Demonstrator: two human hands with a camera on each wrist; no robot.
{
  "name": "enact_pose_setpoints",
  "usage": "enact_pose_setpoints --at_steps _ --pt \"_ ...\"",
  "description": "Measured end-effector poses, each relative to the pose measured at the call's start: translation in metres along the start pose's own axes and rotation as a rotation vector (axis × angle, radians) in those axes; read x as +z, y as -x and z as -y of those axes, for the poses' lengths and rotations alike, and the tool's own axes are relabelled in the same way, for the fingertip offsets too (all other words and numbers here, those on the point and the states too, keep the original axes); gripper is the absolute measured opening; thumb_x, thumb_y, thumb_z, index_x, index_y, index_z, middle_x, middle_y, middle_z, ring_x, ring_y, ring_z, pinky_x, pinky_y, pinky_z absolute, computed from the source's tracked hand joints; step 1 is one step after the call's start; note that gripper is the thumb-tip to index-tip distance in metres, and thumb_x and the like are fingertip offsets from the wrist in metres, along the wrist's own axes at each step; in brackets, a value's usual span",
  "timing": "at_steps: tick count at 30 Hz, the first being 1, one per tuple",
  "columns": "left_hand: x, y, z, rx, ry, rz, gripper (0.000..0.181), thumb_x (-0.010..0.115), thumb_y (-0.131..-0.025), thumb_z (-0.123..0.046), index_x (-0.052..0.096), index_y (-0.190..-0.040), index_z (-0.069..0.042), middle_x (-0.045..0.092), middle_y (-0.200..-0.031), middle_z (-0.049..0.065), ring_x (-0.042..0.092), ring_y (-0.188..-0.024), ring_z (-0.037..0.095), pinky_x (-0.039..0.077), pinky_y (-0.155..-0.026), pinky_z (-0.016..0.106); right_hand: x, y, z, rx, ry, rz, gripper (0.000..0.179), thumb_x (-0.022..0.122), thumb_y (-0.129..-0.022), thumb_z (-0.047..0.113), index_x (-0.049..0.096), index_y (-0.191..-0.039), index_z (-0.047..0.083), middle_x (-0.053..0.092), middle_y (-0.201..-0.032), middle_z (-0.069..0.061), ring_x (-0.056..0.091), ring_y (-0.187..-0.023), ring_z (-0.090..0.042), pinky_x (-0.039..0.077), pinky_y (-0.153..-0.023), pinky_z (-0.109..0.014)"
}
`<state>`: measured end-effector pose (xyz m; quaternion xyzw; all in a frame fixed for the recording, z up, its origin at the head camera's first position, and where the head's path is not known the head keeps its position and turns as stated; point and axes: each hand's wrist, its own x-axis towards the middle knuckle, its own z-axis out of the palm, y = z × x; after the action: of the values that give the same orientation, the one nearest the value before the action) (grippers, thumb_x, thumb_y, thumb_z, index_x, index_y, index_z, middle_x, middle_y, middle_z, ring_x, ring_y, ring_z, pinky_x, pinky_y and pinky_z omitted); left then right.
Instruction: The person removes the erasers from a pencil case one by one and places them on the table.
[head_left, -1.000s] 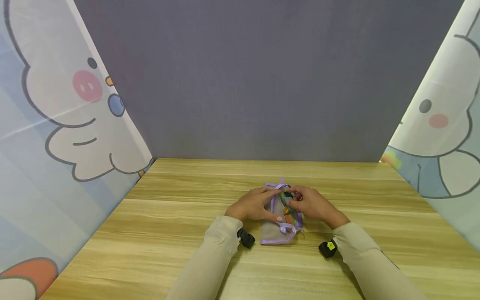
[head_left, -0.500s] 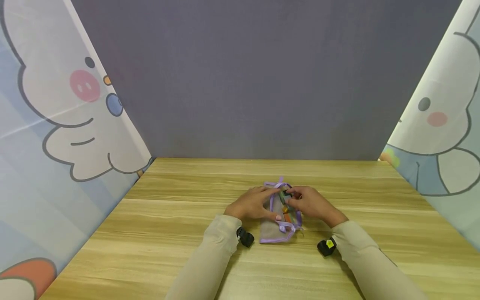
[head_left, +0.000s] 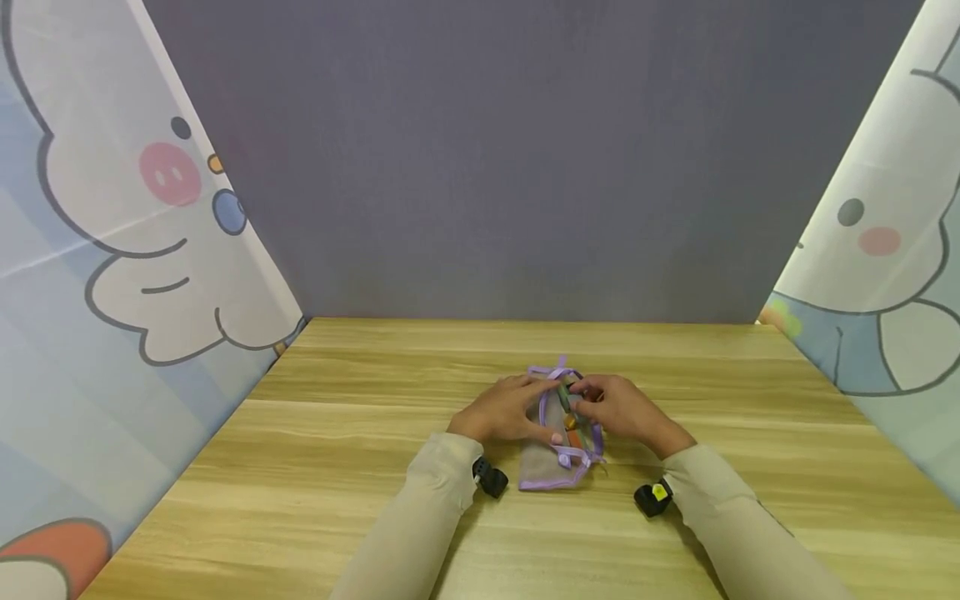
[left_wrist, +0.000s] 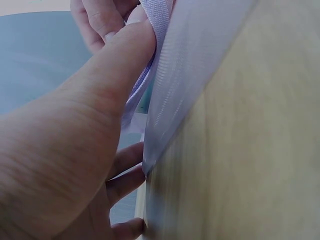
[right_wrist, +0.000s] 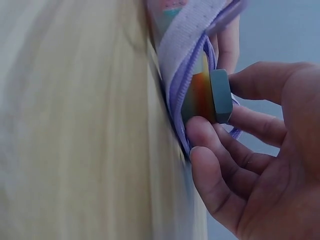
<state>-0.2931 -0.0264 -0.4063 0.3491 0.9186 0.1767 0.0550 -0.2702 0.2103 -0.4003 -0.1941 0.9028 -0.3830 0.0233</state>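
A see-through mesh zip pouch [head_left: 542, 462] with purple edging lies on the table, its mouth held apart. My left hand [head_left: 510, 410] spans its left side. In the left wrist view the thumb [left_wrist: 132, 42] tucks under the purple zip edge [left_wrist: 159, 22], and the other fingers touch the mesh. My right hand [head_left: 622, 408] reaches to the mouth from the right. Its thumb and a finger pinch a dark green block [right_wrist: 221, 96] at the opening. Inside the pouch show an orange piece [head_left: 575, 439] and a yellow piece [head_left: 571, 421]; the rest is hidden.
The wood-grain table [head_left: 360, 375] surrounds the pouch. A grey panel [head_left: 480, 167] stands along the far edge. Cartoon-printed cloths [head_left: 67, 350] hang at both sides. Small black cameras [head_left: 491, 479] sit on both wrists.
Both hands stay almost where they were at the pouch. The right fingers shift only slightly about the green block.
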Motion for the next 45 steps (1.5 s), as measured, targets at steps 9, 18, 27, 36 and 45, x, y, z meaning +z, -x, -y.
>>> enact_pose_setpoints --at_steps 9,18,27,36,45 --pt "-0.0007 0.001 0.0019 0.003 0.008 0.001 0.091 0.07 -0.081 -0.069 0.034 -0.158 -0.033 0.036 -0.158 0.001 0.033 -0.145 0.027 0.032 -0.115 0.047 -0.003 -0.0002 0.0 -0.028 0.005 0.042 0.039 0.067 -0.097 0.024 0.065 -0.125 -0.003 0.066 -0.096 -0.007 0.062 -0.079 -0.017 0.053 -0.063 -0.033" --pt "0.0014 0.002 0.0023 0.003 0.004 0.006 0.09 0.07 -0.082 -0.068 0.036 -0.157 -0.032 0.037 -0.158 -0.001 0.032 -0.145 0.026 0.031 -0.116 0.045 -0.0053 0.0017 -0.0035 -0.065 0.012 0.116 0.057 0.074 -0.09 0.027 0.059 -0.132 -0.009 0.065 -0.097 -0.004 0.062 -0.085 -0.018 0.053 -0.069 -0.033" --pt "0.0004 0.002 0.0018 0.009 -0.001 0.002 0.091 0.07 -0.083 -0.067 0.034 -0.158 -0.032 0.035 -0.159 -0.003 0.031 -0.146 0.025 0.029 -0.117 0.046 -0.009 0.0021 -0.0042 -0.104 0.007 0.142 0.056 0.075 -0.089 0.019 0.056 -0.133 -0.011 0.066 -0.097 -0.006 0.063 -0.086 -0.018 0.054 -0.072 -0.032" --pt "-0.0015 0.003 0.0015 0.016 -0.011 0.004 0.09 0.07 -0.083 -0.067 0.034 -0.158 -0.031 0.035 -0.16 -0.003 0.031 -0.146 0.026 0.028 -0.117 0.047 -0.0083 0.0026 -0.0029 -0.104 -0.003 0.124 0.054 0.076 -0.089 0.019 0.058 -0.131 -0.009 0.066 -0.097 -0.007 0.063 -0.086 -0.019 0.053 -0.072 -0.035" --pt "-0.0016 0.0036 0.0016 0.015 0.004 -0.001 0.091 0.071 -0.082 -0.067 0.036 -0.157 -0.03 0.037 -0.158 -0.002 0.032 -0.145 0.026 0.029 -0.117 0.046 -0.0066 0.0034 -0.003 -0.108 -0.001 0.11 0.052 0.077 -0.089 0.019 0.059 -0.129 -0.007 0.065 -0.096 -0.006 0.062 -0.084 -0.018 0.053 -0.07 -0.034"
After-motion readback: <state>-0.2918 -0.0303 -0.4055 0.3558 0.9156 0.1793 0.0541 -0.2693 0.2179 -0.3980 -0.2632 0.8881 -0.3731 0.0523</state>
